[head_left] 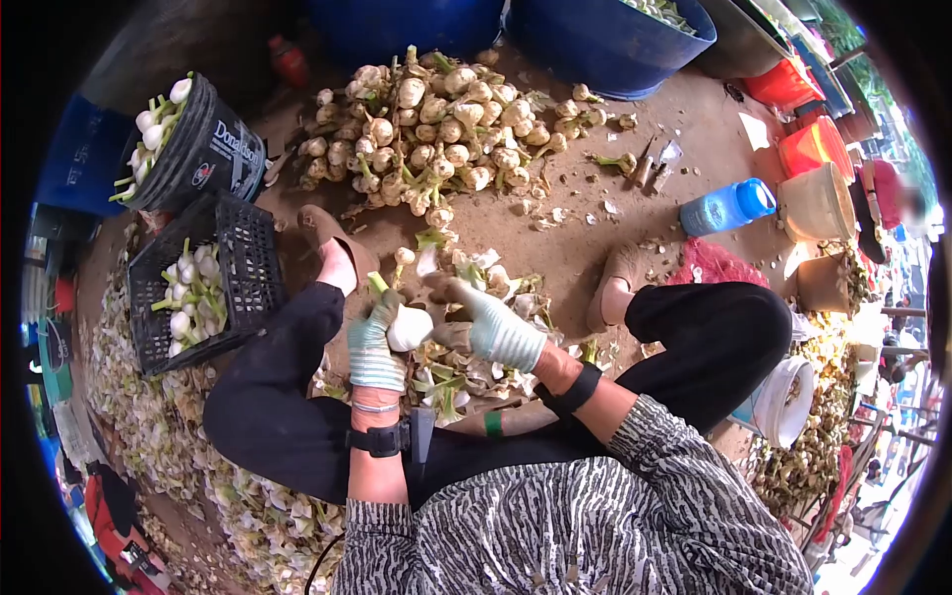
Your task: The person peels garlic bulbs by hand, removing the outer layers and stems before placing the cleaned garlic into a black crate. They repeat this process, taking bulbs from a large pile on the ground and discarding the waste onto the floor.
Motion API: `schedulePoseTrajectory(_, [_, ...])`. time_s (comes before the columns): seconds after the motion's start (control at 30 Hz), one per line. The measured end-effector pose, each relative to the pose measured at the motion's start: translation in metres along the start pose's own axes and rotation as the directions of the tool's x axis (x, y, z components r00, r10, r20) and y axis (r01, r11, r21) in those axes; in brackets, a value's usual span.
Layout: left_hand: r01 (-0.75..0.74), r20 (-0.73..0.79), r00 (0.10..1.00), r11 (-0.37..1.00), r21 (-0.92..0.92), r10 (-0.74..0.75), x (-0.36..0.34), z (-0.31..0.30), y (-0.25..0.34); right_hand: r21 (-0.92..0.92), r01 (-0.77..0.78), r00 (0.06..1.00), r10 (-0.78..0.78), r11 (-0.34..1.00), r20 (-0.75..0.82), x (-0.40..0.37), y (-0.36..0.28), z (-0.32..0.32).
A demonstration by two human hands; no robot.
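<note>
**Position.** The garlic bulb [411, 327] is at picture centre, above the lap, between two gloved hands. The left hand [375, 342] is closed round it from 9 o'clock, with the green stalk stub pointing to 11 o'clock. The right hand [499, 332] meets it from 3 o'clock, fingertips pinched against its upper side. Whether they hold skin or stalk cannot be told.

**Procedure, as judged from this view.** Hold the bulb firmly in the left hand without crushing it, so the cloves do not split apart. Draw loose skin away toward 3 o'clock. Rotate the bulb in the palm rather than re-gripping. Let waste fall onto the peelings [451, 382] at 6 o'clock.

**Surroundings.** The unpeeled pile [426, 129] is at 12 o'clock. A black crate [248, 253] holding white bulbs is at 9 o'clock, and a blue bottle [727, 206] at 2 o'clock
</note>
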State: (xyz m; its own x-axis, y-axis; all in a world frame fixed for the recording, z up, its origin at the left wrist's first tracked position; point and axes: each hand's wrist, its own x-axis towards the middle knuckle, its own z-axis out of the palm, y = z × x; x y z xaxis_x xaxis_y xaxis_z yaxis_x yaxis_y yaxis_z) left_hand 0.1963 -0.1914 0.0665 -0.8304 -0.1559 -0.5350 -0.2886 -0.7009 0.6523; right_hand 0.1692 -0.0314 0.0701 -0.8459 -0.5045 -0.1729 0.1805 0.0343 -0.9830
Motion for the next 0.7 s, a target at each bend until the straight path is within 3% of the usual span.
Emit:
schedulePoseTrajectory(0.03, [-0.05, -0.142, 0.988, 0.993, 0.111, 0.066, -0.003, 0.008, 0.0, -0.022, -0.014, 0.998, 0.015, 1.0, 0.054, 0.001, -0.012, 0.002])
schedulePoseTrajectory(0.07, [-0.049, -0.143, 0.988, 0.992, 0.113, 0.065, -0.001, 0.008, 0.0, -0.289, -0.096, 0.993, 0.113, 0.952, 0.042, 0.0, -0.024, 0.003])
schedulePoseTrajectory(0.13, [-0.032, -0.165, 0.986, 0.999, 0.016, 0.034, 0.001, 0.004, -0.001, -0.339, -0.145, 0.989, 0.131, 0.929, -0.063, -0.004, -0.013, 0.013])
schedulePoseTrajectory(0.2, [-0.021, -0.164, 0.986, 1.0, 0.013, 0.023, 0.009, -0.015, -0.006, -0.374, -0.136, 0.989, 0.148, 0.917, 0.004, -0.011, -0.001, 0.013])
schedulePoseTrajectory(0.27, [0.174, 0.018, 0.983, 0.887, -0.427, -0.184, 0.009, -0.015, -0.003, -0.407, -0.126, 0.984, 0.165, 0.905, 0.063, -0.018, 0.016, 0.015])
schedulePoseTrajectory(0.33, [0.178, 0.005, 0.981, 0.885, -0.429, -0.195, 0.017, -0.024, 0.001, -0.693, 0.032, 0.923, 0.245, 0.72, 0.298, -0.021, 0.037, 0.015])
schedulePoseTrajectory(0.4, [0.241, 0.054, 0.962, 0.74, -0.628, -0.267, 0.02, -0.019, 0.014, -0.721, 0.022, 0.904, 0.294, 0.693, 0.311, -0.021, 0.058, 0.011])
schedulePoseTrajectory(0.43, [0.186, -0.052, 0.969, 0.847, -0.498, -0.243, 0.02, -0.024, 0.023, -0.781, 0.014, 0.89, 0.349, 0.624, 0.295, -0.019, 0.064, 0.005])
schedulePoseTrajectory(0.53, [0.221, 0.065, 0.971, 0.765, -0.605, -0.229, 0.022, -0.026, 0.06, -0.907, -0.055, 0.894, 0.425, 0.417, 0.141, -0.007, 0.077, -0.012])
schedulePoseTrajectory(0.6, [0.038, -0.085, 0.988, 0.745, -0.666, -0.127, 0.027, -0.034, 0.088, -0.856, -0.205, 0.924, 0.383, 0.474, -0.01, 0.004, 0.086, -0.021])
schedulePoseTrajectory(0.63, [0.023, -0.067, 0.993, 0.7, -0.714, -0.102, 0.032, -0.038, 0.104, -0.848, -0.241, 0.925, 0.376, 0.472, -0.054, 0.009, 0.093, -0.026])
schedulePoseTrajectory(0.7, [-0.071, -0.142, 0.99, 0.834, -0.547, -0.009, 0.038, -0.052, 0.14, -0.836, -0.274, 0.925, 0.368, 0.476, -0.093, 0.014, 0.096, -0.034])
